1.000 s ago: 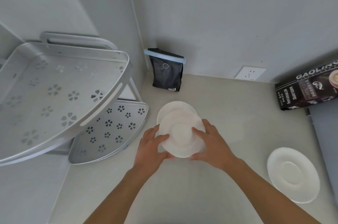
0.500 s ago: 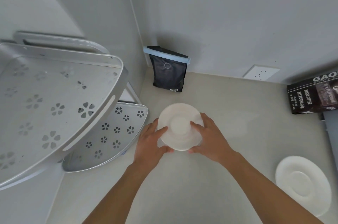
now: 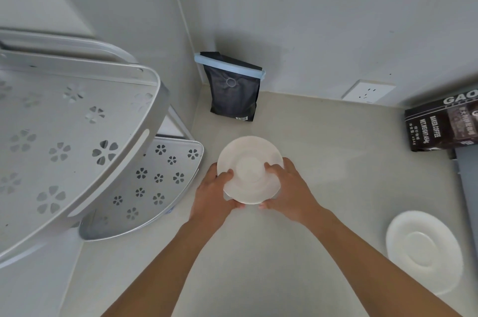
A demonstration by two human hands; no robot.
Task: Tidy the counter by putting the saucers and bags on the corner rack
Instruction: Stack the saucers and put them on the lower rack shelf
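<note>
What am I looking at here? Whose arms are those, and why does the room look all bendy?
Those arms belong to a person wearing a camera on their head, so you see what they see, looking down. The wide lens makes the walls curve.

The left hand and the right hand together hold white saucers, stacked, it seems, just above the pale counter.

To the left is a silver corner rack with flower-shaped holes; both its shelves have nothing on them yet. In the corner stands a black bag shut with a blue clip. Another dark coffee bag lies at the right edge, and one more saucer sits on the counter near the right arm. A wall socket is behind.
</note>
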